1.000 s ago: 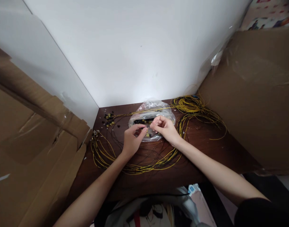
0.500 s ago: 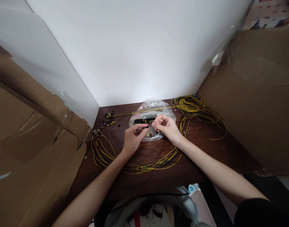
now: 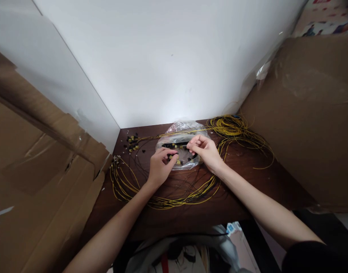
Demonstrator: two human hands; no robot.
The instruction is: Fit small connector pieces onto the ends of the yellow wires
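Over a clear plastic bag (image 3: 186,165), my left hand (image 3: 159,165) pinches a small black piece (image 3: 176,153) between thumb and fingertips. A short distance to its right, my right hand (image 3: 204,152) has thumb and forefinger pressed together; whatever is between them is too small to make out. The hands are apart. Black and yellow small parts (image 3: 179,162) lie at the bag beneath my fingers, some of them covered by the hands. Thin yellow and black wires (image 3: 174,203) curve across the table in front of both wrists.
More small yellow and black parts (image 3: 132,140) sit at the back left of the dark wooden table (image 3: 219,214). A coil of yellow wire (image 3: 229,125) lies at the back right. Cardboard (image 3: 43,170) flanks the left, a large cardboard box (image 3: 301,125) the right, and a white wall (image 3: 162,68) stands behind.
My right hand has shifted slightly right, widening the gap between the hands. My left hand stays nearly in place, its fingers still pinching the black piece.
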